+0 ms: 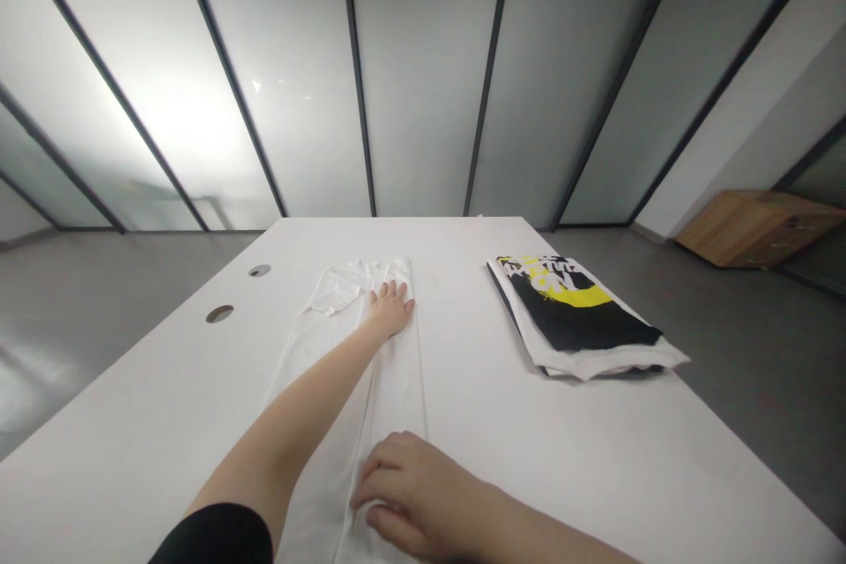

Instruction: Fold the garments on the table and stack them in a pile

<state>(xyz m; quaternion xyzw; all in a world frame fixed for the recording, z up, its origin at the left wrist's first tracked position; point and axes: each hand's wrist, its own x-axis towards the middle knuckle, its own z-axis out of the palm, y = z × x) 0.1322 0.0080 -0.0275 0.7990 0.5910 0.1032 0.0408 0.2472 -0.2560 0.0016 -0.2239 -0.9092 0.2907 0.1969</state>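
Observation:
A white T-shirt [317, 379] lies lengthwise on the white table, its right side folded over into a long strip. The far end of the shirt is rumpled, with what looks like a sleeve there. My left hand [391, 308] rests flat on the far part of the folded strip, fingers stretched out. Closer to me, my right hand [423, 493] has curled fingers and thumb at the strip's inner edge, holding the cloth. The shirt's near end runs out of view at the bottom.
Folded clothes [575, 308] with a black, yellow and white print lie on the table's right side. Two round holes [219, 314] pierce the white table [476, 441] on the left. Frosted glass panels [423, 88] stand behind it; a wooden cabinet [760, 229] is at the far right.

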